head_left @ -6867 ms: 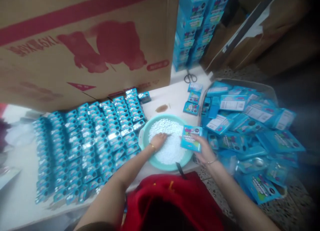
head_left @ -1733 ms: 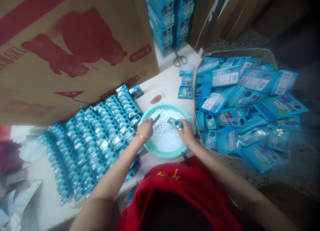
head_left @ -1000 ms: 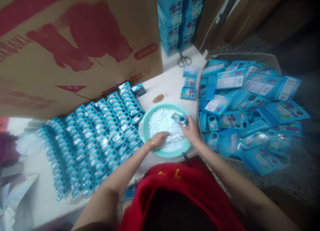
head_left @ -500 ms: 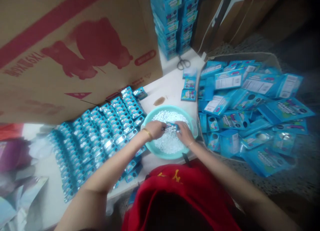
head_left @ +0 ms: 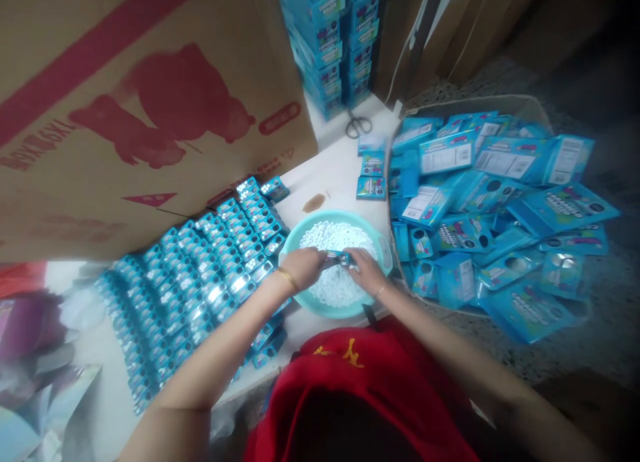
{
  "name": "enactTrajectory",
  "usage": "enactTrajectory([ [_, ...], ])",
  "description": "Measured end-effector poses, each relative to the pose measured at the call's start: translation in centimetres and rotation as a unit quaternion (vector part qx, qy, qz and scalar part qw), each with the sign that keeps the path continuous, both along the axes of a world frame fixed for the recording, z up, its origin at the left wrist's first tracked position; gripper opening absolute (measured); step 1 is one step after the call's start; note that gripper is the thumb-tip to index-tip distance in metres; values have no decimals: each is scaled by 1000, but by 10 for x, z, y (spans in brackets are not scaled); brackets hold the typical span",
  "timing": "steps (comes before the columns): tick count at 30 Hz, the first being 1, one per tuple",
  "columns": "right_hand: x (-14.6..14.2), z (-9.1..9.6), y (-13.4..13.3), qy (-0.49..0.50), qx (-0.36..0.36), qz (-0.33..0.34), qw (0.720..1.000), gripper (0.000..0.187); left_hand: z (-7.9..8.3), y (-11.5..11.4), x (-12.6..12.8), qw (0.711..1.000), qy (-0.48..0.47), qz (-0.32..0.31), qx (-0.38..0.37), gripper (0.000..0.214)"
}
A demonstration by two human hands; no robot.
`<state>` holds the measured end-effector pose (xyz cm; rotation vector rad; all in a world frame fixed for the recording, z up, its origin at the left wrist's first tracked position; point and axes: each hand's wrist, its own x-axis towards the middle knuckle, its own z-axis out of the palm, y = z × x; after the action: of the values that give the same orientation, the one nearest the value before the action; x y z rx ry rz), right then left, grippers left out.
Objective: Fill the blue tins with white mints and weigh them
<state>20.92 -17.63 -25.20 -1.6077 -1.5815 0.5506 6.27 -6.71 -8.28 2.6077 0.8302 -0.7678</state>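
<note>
Since the frame a second back, when the left hand was lying on the pellets and the right hand was lifting the box clear, both hands are now meeting over the turquoise basin (head_left: 384, 249) of white pellets (head_left: 336, 237). Left hand (head_left: 303, 267) is gripping the left end of a small blue box (head_left: 336, 258), fingers curled round it, a gold bangle showing at the wrist. Right hand (head_left: 364, 271) is pinching the right end of the same box, fingers closed on it. That box is sitting level, just above the pellets, at the near half of the basin; whether it is touching them cannot be told. To the left of the basin, filled blue boxes (head_left: 210, 262) are lying in tight rows on the white table (head_left: 335, 175), reaching back to a large brown carton (head_left: 140, 95) printed in red. Three loose flat packs (head_left: 371, 172) are lying on the table beyond the basin, with scissors (head_left: 358, 124) farther back near stacked blue cartons (head_left: 330, 42). On the right, a cardboard tray (head_left: 525, 103) is holding a heap of flat blue packs (head_left: 490, 209). A red garment (head_left: 360, 389) is filling the near edge of the view.
</note>
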Motion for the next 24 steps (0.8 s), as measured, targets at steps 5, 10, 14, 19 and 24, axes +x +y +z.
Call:
enactTrajectory([
  [5, -1, 5, 1, -25, -19, 4, 999, 47, -6, 10, -19, 999, -14, 39, 16, 20],
  [10, 7, -2, 3, 67, -23, -118, 990, 35, -46, 26, -39, 983, -107, 144, 27, 22],
  [14, 11, 0, 8, 216, -87, -199, 952, 44, -91, 23, -49, 980, -69, 185, 3, 31],
  [19, 7, 4, 16, 417, -139, -202, 875, 46, -133, -1, -41, 989, -26, 144, -34, 21],
  [24, 6, 10, 10, 334, -76, -199, 918, 50, -165, -23, -10, 984, -106, 112, -89, 28],
])
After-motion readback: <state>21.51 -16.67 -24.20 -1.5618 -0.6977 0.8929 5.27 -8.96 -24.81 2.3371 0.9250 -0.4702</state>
